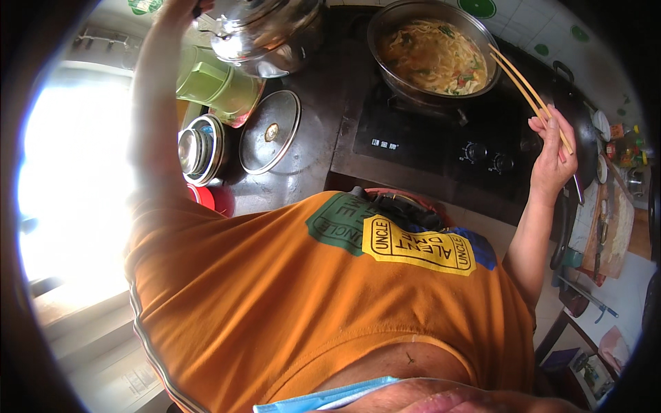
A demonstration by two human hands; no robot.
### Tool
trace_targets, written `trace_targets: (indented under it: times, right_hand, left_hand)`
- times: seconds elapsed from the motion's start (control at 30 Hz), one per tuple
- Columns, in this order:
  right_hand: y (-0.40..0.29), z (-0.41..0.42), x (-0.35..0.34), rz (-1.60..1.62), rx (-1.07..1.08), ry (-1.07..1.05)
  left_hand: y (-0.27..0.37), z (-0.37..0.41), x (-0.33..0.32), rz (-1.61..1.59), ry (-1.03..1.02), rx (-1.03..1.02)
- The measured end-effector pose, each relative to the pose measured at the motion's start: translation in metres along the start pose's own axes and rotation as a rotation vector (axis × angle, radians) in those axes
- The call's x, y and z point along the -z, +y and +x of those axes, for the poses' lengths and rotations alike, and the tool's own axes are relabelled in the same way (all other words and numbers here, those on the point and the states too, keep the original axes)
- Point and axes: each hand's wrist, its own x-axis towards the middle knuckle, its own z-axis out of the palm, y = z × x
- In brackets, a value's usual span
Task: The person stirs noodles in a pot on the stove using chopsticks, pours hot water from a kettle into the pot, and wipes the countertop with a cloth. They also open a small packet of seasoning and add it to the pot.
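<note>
My right hand (555,139) grips a pair of wooden chopsticks (521,88), beside the stove. Their tips reach the right rim of a steel pan (379,69). Inside the pan is a noodle soup (439,57) with green leaves and red bits. The pan stands on a black gas hob (413,134) with two knobs. My left arm stretches up past the window, and my left hand (205,6) is mostly cut off by the top edge. It is beside a shiny steel kettle (263,36); its grip is hidden.
A glass lid (271,131) lies on the dark counter (315,129), near stacked steel bowls (199,149) and green plastic containers (217,85). A red bowl (201,196) sits close to my body. At right are a dark wok (573,103), bottles (627,147) and a chopping board (617,232) bearing a knife.
</note>
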Motion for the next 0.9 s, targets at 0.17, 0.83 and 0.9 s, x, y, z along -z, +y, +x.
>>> trace_targets:
  times: [0.17, 0.83, 0.9]
  right_hand:
    - [-0.02, 0.008, -0.009, 0.048, -0.083, -0.083]
    - [0.011, 0.088, -0.128, -0.205, 0.15, -0.374]
    - [0.007, 0.092, -0.138, -0.184, 0.116, -0.39]
  left_hand:
    - [-0.073, 0.031, -0.024, 0.009, 0.17, -0.001]
    - [-0.186, 0.067, -0.071, -0.155, 0.372, 0.036]
    - [-0.184, 0.069, -0.07, -0.151, 0.375, 0.038]
